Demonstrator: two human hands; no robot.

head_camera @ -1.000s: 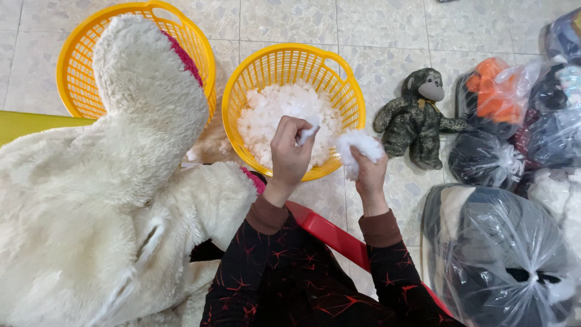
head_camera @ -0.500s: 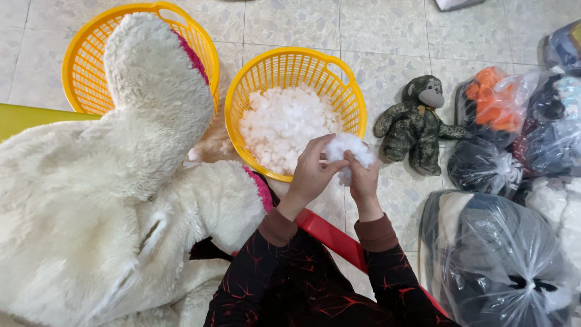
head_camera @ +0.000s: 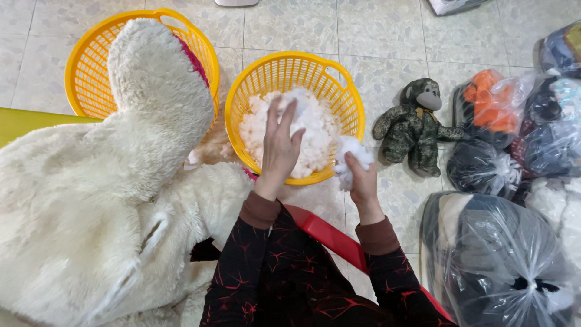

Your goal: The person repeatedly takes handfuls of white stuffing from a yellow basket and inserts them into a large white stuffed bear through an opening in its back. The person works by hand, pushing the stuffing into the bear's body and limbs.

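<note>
Far left we see white plush [head_camera: 91, 200] sprawled on floor, its limb lying over empty yellow basket [head_camera: 85, 66]. Second basket [head_camera: 339, 79] holds white stuffing [head_camera: 315, 130]. Our left hand [head_camera: 279, 148] reaches into it, fingers spread, resting on stuffing. Our right hand [head_camera: 362, 178], beside rim, clamps small tuft [head_camera: 351, 151]. Hands apart. Right: toy monkey [head_camera: 411, 130] on tiles, then tied plastic bags [head_camera: 502, 260] of soft goods.

We see a pale speckled tile floor [head_camera: 387, 30] with thin grout lines filling the upper frame, evenly lit. A yellow-green furniture edge [head_camera: 30, 121] juts in at middle left.
</note>
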